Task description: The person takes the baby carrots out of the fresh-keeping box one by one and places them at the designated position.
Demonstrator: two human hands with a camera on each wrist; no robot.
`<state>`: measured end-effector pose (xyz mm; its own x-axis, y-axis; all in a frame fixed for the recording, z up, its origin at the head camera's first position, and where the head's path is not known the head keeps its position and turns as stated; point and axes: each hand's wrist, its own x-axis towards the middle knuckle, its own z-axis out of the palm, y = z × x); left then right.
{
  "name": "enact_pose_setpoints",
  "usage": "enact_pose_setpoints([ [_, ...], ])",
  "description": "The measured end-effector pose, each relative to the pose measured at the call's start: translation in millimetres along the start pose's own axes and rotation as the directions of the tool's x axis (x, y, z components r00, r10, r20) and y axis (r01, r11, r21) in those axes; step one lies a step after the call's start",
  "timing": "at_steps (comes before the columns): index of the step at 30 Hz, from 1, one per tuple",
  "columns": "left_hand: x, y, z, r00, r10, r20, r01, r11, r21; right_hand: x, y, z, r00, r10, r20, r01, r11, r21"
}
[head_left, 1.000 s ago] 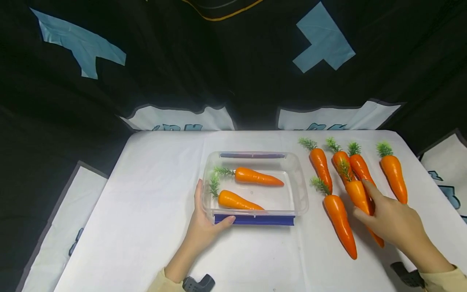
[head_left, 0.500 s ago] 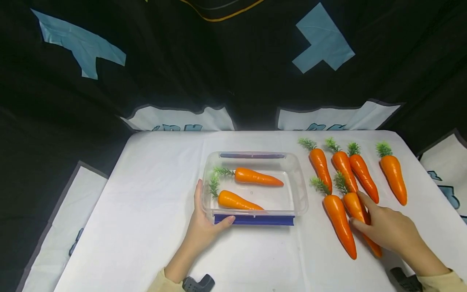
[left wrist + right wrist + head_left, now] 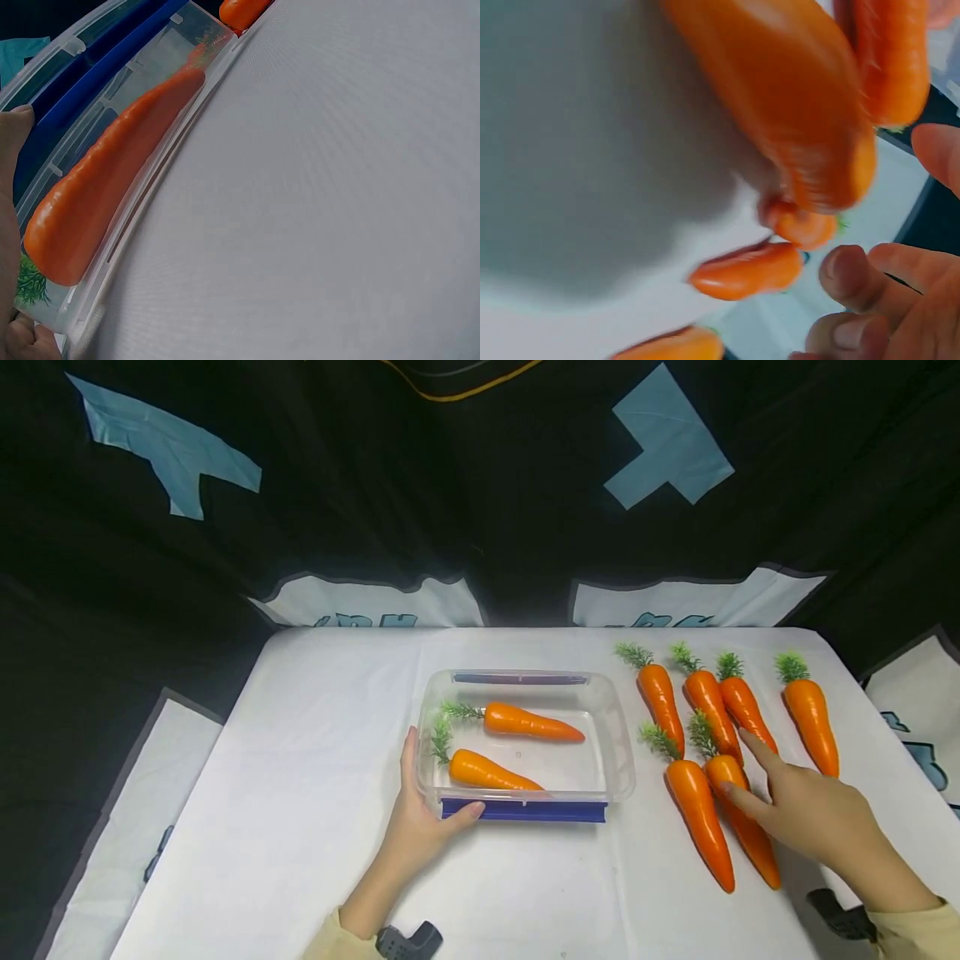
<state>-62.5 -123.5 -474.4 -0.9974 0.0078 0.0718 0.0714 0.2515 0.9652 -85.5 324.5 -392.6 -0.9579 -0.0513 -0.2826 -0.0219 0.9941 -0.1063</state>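
Note:
My left hand [image 3: 420, 827] grips the near left corner of a clear plastic container [image 3: 622, 739]. Its thumb lies against the blue front clip [image 3: 551, 811], and in the left wrist view the fingertips [image 3: 34, 341] curl at the lower edge. Inside lie two toy carrots, an upper one [image 3: 525, 723] and a lower one [image 3: 491, 772], green tops leftward. On the right, my right hand [image 3: 821, 814] hovers with spread fingers beside a carrot [image 3: 753, 847] lying on the table. The right wrist view shows a gap between that carrot [image 3: 780, 90] and the fingers.
Another carrot [image 3: 697, 818] lies just left of it. Behind are several more: one at the left [image 3: 660, 702], two side by side, and one apart at the far right [image 3: 810, 722]. A white cloth covers the table [image 3: 315, 727]; dark curtain [image 3: 375, 485] hangs behind.
The right hand has brought its carrot off the ones behind and laid it parallel to its left neighbour, then loosened its fingers from it. The left hand and container have stayed put.

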Motion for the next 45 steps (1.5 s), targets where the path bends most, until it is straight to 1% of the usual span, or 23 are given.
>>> enact_pose_setpoints([
  [2, 0.0, 0.3, 0.2, 1.0, 0.0, 0.002, 0.0, 1.0, -0.009, 4.6, -6.0, -7.0, 0.998, -0.024, -0.055, 0.025, 1.0, 0.002],
  [5, 0.0, 1.1, 0.2, 1.0, -0.002, 0.005, 0.002, 1.0, -0.015, 12.6, -19.9, -19.1, 0.993, -0.052, -0.107, 0.054, 0.998, 0.017],
  [8, -0.2, 1.9, 0.0, 1.0, -0.006, 0.007, 0.007, 1.0, -0.013, 20.4, -38.3, -29.9, 0.982, -0.103, -0.156, 0.107, 0.994, 0.016],
  [9, -0.2, 2.1, -0.2, 1.0, -0.008, 0.007, 0.008, 1.0, -0.013, 23.2, -45.3, -32.8, 0.975, -0.13, -0.18, 0.133, 0.991, 0.008],
  [11, -0.3, 2.6, -0.4, 1.0, -0.01, 0.008, 0.01, 1.0, -0.015, 29.0, -59.9, -36.9, 0.948, -0.198, -0.249, 0.199, 0.98, -0.022],
  [14, -0.2, 2.4, -0.4, 1.0, -0.008, 0.007, 0.008, 1.0, -0.013, 38.3, -82.1, -40.4, 0.888, -0.299, -0.349, 0.291, 0.954, -0.077],
  [15, -0.1, 2.4, -0.4, 1.0, -0.007, 0.007, 0.007, 1.0, -0.011, 41.6, -89.4, -41.2, 0.865, -0.329, -0.377, 0.317, 0.943, -0.096],
  [18, -0.2, 1.9, -0.4, 1.0, -0.003, 0.007, 0.004, 1.0, -0.011, 51.2, -111.0, -43.3, 0.814, -0.402, -0.418, 0.387, 0.914, -0.127],
  [19, -0.2, 1.9, -0.4, 1.0, -0.003, 0.007, 0.003, 1.0, -0.014, 54.4, -117.8, -43.8, 0.802, -0.424, -0.421, 0.406, 0.904, -0.137],
  [21, -0.4, 2.0, -0.4, 1.0, -0.004, 0.008, 0.004, 1.0, -0.02, 60.0, -130.6, -44.5, 0.785, -0.463, -0.411, 0.443, 0.884, -0.151],
  [23, -0.4, 2.0, -0.4, 1.0, -0.004, 0.007, 0.004, 1.0, -0.021, 64.8, -141.9, -44.4, 0.781, -0.491, -0.385, 0.468, 0.869, -0.16],
  [25, -0.3, 2.3, -0.4, 1.0, -0.003, 0.008, 0.004, 1.0, -0.02, 69.0, -151.2, -43.6, 0.785, -0.513, -0.348, 0.486, 0.858, -0.167],
  [27, -0.4, 2.5, -0.4, 1.0, -0.003, 0.008, 0.003, 1.0, -0.015, 72.7, -159.0, -41.4, 0.785, -0.529, -0.321, 0.505, 0.848, -0.162],
  [29, -0.9, 2.5, -0.6, 1.0, -0.005, 0.005, 0.005, 1.0, -0.006, 76.2, -164.9, -37.9, 0.782, -0.547, -0.299, 0.522, 0.837, -0.165],
  [31, -1.1, 2.8, -0.7, 1.0, -0.007, 0.003, 0.007, 1.0, 0.002, 79.4, -169.2, -34.1, 0.773, -0.565, -0.289, 0.541, 0.824, -0.167],
  [35, -0.6, 3.4, -0.7, 1.0, -0.005, 0.005, 0.005, 1.0, 0.001, 83.9, -175.2, -27.7, 0.768, -0.584, -0.263, 0.559, 0.812, -0.168],
  [38, -0.1, 3.6, -0.6, 1.0, -0.004, 0.008, 0.004, 1.0, -0.003, 86.9, -178.5, -23.2, 0.768, -0.59, -0.251, 0.567, 0.807, -0.162],
  [41, 0.0, 3.5, -0.6, 1.0, -0.006, 0.008, 0.006, 1.0, -0.003, 90.6, -181.4, -18.2, 0.755, -0.609, -0.243, 0.582, 0.793, -0.179],
  [45, -0.3, 3.0, -0.3, 1.0, -0.009, 0.007, 0.009, 1.0, -0.008, 96.4, -184.7, -11.0, 0.729, -0.641, -0.241, 0.606, 0.767, -0.208],
])
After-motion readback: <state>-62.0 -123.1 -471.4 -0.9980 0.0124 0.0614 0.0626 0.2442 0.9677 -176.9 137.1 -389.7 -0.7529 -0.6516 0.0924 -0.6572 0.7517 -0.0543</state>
